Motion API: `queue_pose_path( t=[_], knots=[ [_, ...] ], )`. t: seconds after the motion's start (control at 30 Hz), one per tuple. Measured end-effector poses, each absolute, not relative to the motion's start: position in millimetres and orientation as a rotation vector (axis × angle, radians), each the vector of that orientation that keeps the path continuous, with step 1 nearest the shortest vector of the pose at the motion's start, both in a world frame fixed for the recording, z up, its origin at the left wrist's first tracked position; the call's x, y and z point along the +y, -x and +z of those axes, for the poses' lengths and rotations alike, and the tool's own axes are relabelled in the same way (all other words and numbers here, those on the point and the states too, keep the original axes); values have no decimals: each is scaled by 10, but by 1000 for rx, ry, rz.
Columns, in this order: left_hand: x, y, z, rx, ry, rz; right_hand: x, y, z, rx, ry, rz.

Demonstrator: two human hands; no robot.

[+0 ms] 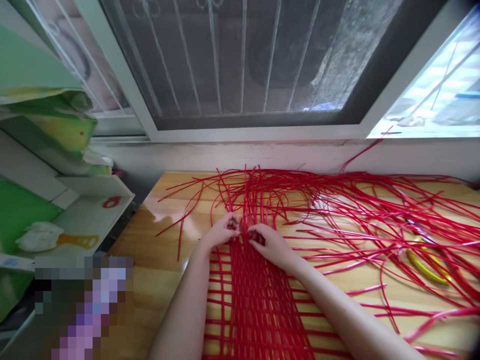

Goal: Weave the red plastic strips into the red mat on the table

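A panel of woven red strips (262,305) lies on the wooden table in front of me, its loose ends running out to both sides and toward the window. At the panel's far edge, my left hand (222,231) is closed, thumb and fingers pinched on a red strip. Just to its right, my right hand (270,244) is closed too, fingertips pinched at the strips near the middle. A small gap separates the two hands. My fingers partly hide the exact strips between them.
Many loose red strips (360,200) spread over the table's back and right. Among them lies a yellow-handled tool (427,262), partly covered. The window frame (258,133) rises behind the table. To the left are a white shelf (93,200), a yellow object (80,241) and a green curtain (71,135).
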State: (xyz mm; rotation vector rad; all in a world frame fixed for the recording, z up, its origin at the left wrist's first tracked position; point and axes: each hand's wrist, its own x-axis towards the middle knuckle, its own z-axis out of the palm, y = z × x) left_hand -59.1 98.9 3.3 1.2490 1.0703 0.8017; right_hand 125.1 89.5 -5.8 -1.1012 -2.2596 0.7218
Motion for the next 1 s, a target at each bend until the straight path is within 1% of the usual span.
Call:
queue_pose_path(
  t=[0.2, 0.37, 0.57, 0.8, 0.9, 1.0],
  knots=[
    [983, 642, 29, 983, -1250, 748, 959, -1175, 60, -2419, 1164, 677],
    [983, 663, 61, 985, -1247, 702, 996, -1086, 38, -2448, 1167, 620],
    [1035, 541, 41, 1393, -1340, 608, 931, -1056, -87, -2258, 1217, 576],
    [997, 316, -41, 1835, -1457, 647, 922, -1088, -140, -2177, 1183, 653],
    [1001, 285, -36, 1884, -1462, 633, 931, -1093, -139, -2168, 1189, 682],
    [1019, 353, -12, 1781, -1463, 620, 942, -1076, -136, -2142, 1253, 678]
  ],
)
